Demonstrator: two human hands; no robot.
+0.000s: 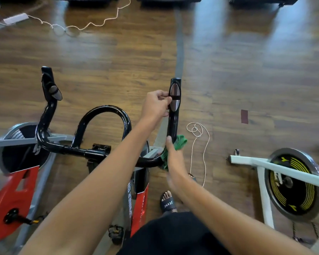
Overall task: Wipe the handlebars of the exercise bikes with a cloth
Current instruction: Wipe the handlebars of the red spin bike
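Black handlebars point(107, 111) of a red and grey exercise bike fill the middle left of the view, with a centre loop and two upright ends. My left hand point(156, 105) grips the right upright end point(174, 115) beside its silver pulse sensor point(174, 96). Lower down, my right hand point(174, 159) holds a green cloth point(180, 143) wrapped around the bend of that same bar. Part of the cloth is hidden under my palm.
A second bike with a white frame point(261, 162) and a yellow-marked flywheel point(293, 184) stands at the right. A looped white cord point(199, 142) lies on the wooden floor point(247, 61) beside the bar. More cord point(92, 23) trails at the top left. My sandalled foot point(167, 201) is below.
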